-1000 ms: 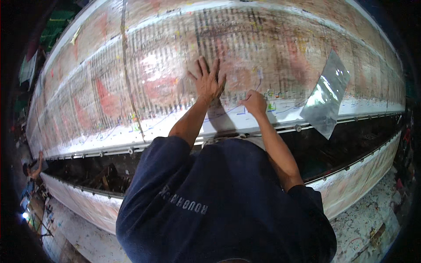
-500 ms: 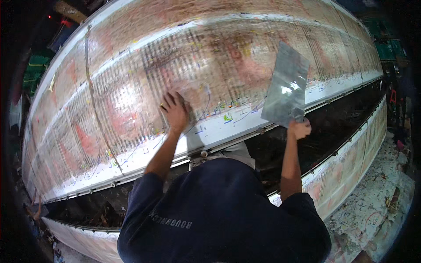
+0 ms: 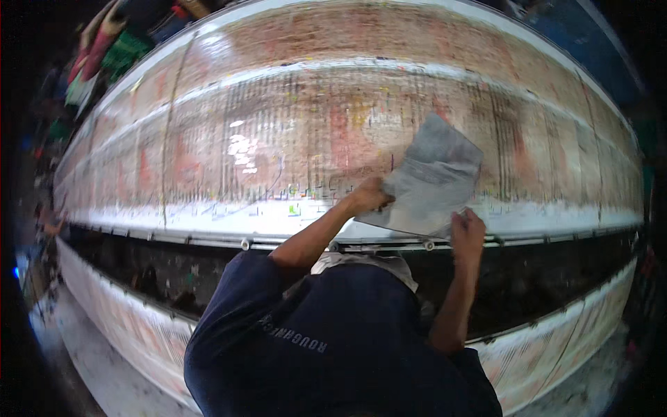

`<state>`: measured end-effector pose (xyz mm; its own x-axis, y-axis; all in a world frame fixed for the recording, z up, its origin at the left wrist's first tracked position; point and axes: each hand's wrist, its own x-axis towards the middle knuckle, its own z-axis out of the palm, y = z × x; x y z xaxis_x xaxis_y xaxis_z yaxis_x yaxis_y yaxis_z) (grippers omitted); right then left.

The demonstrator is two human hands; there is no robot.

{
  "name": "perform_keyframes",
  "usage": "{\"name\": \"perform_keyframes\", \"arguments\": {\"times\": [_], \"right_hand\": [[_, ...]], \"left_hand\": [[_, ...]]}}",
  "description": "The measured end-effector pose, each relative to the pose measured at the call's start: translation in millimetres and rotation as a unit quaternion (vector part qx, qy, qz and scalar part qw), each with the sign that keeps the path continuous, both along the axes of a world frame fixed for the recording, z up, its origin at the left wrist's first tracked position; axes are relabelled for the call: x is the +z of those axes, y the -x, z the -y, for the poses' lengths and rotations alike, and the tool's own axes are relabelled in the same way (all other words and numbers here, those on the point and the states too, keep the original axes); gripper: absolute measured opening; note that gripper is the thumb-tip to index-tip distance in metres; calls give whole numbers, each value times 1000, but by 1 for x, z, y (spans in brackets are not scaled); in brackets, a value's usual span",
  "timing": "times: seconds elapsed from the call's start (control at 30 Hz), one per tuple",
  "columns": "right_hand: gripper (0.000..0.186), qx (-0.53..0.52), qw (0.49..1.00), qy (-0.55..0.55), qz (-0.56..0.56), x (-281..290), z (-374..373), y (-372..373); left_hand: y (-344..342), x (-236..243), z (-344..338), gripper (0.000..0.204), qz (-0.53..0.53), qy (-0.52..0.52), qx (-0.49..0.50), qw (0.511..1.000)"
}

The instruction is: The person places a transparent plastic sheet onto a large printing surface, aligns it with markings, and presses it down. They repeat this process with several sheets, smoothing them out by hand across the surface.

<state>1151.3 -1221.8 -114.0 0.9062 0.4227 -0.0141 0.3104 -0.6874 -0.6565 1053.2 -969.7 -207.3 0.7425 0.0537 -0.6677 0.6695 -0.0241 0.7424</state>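
Both hands hold a grey, glossy, semi-see-through sheet (image 3: pixel 434 163) over the large curved panel (image 3: pixel 264 132), which has streaky brown-pink bands, white strips and marker lines. My left hand (image 3: pixel 369 194) is closed on the sheet's left edge, with some fingers hidden. Lower on the right, my right hand (image 3: pixel 467 229) pinches the bottom right corner. The sheet is bent and covers part of the panel's lower white strip. Just below it runs a metal rail (image 3: pixel 528 240) with round fittings.
A dark gap (image 3: pixel 542 278) lies between the upper panel and a lower curved panel (image 3: pixel 556 347). A grey littered floor (image 3: pixel 104 347) shows below. Another person's arm (image 3: pixel 50 224) is at the far left edge. Rolls of material (image 3: pixel 104 45) stand at the upper left.
My right hand left the panel and took hold of the sheet. My left hand went from spread on the panel to gripping the sheet, which is now bent. The view has turned.
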Motion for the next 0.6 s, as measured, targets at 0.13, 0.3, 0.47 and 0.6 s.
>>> {"name": "perform_keyframes", "arguments": {"times": [0.13,0.3,0.47,0.6], "right_hand": [[41,15,998,-7,-62,58,56,-82],[44,55,997,-44,25,114,122,-132],[50,-45,988,126,81,40,164,-170],[54,-124,968,199,-88,-40,168,-173]], "left_hand": [[-46,70,73,59,160,-308,51,936],[-139,108,154,70,212,-328,99,915],[-213,8,193,70,392,-404,160,811],[-224,-60,210,78,205,-455,15,866]]}}
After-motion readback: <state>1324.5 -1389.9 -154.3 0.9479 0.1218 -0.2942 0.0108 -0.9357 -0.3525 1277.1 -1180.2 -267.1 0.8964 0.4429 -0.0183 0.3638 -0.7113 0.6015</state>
